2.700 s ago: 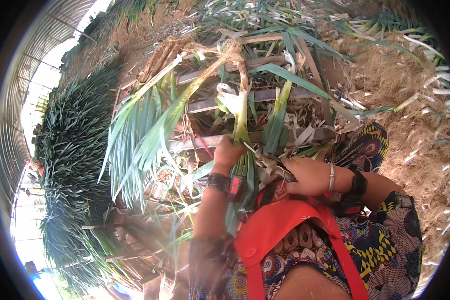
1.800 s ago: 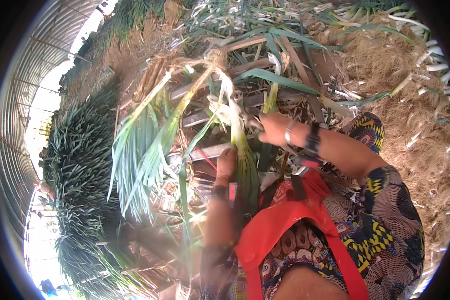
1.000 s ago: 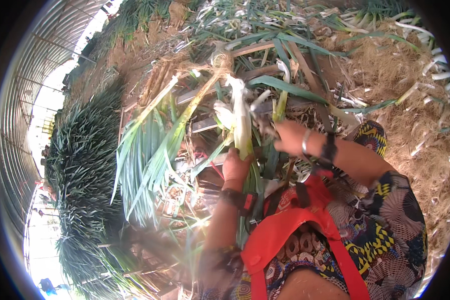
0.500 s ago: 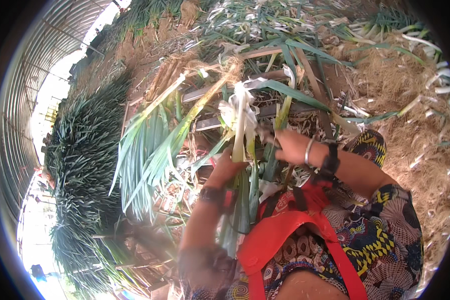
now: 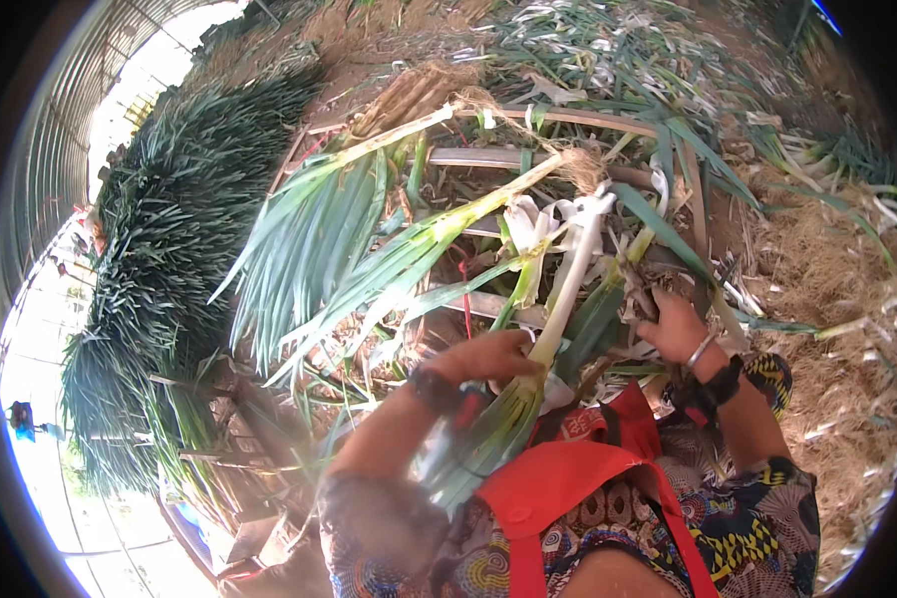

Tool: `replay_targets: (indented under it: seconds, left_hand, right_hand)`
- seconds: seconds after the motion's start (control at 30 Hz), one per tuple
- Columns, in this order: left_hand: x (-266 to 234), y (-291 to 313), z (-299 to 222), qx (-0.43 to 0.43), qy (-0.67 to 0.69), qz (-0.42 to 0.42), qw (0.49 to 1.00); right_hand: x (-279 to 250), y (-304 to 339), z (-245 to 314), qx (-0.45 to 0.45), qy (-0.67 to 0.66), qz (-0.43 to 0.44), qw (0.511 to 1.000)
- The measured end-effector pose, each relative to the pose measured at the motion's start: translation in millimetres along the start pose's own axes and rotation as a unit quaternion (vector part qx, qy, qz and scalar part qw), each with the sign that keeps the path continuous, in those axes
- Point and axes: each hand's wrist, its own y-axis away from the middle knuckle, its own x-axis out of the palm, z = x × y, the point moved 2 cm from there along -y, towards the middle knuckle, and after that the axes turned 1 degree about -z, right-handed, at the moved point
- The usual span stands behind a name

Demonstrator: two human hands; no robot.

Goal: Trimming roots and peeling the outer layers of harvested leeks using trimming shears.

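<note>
My left hand (image 5: 498, 357) is closed around a leek (image 5: 575, 274) where its white shank turns green. The leek slants, with its peeled white end pointing up and away and its green leaves hanging toward my lap. To the right of the shank, my right hand (image 5: 676, 327) has its fingers curled on withered brown leaves (image 5: 636, 286), apart from the leek. Its fingertips are partly hidden. Beyond my left hand, another leek (image 5: 488, 202) with hairy roots lies across a wooden frame (image 5: 468, 157), its green leaves fanning left.
A tall stack of leeks (image 5: 189, 199) stands on the left. Loose leaf trimmings (image 5: 608, 60) cover the ground at the far side. A heap of tan roots (image 5: 827, 269) lies on the right. A red apron (image 5: 558, 478) covers my lap.
My left hand has tilted the leek, its root end swinging right and its leaves lower left. My right hand has drawn away from the shank to the right. The view has shifted.
</note>
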Motion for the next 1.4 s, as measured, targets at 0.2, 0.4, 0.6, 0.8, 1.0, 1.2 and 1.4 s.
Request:
replay_targets:
  seconds: [0.2, 0.4, 0.6, 0.8, 1.0, 1.2, 1.4]
  left_hand:
    - [-138.9, -55.8, 68.0, -0.111, -0.244, -0.487, 0.832]
    - [-190.6, -69.2, 111.4, -0.162, -0.247, -0.468, 0.833]
    - [-182.0, -53.4, 110.6, -0.102, -0.25, -0.406, 0.873]
    - [-155.4, -34.8, 73.7, -0.021, -0.287, -0.368, 0.884]
    - [-99.8, -37.1, 26.6, 0.02, -0.154, -0.249, 0.956]
    - [-61.6, -38.0, 30.5, 0.031, -0.011, -0.295, 0.955]
    - [-36.9, -62.4, 51.1, 0.078, 0.012, -0.32, 0.944]
  right_hand:
    - [22.9, -3.0, -20.5, 0.115, -0.041, 0.01, 0.992]
    - [45.0, -1.4, -33.0, 0.103, -0.075, -0.024, 0.992]
    - [38.5, 1.7, -32.3, 0.091, -0.057, -0.082, 0.991]
    - [7.8, 13.8, 52.3, 0.033, -0.171, 0.066, 0.982]
    - [9.9, 57.5, 109.7, -0.105, -0.149, 0.161, 0.97]
    - [1.6, 61.5, 110.3, -0.087, -0.116, 0.159, 0.977]
    - [10.9, 30.3, 93.9, -0.038, -0.107, 0.101, 0.988]
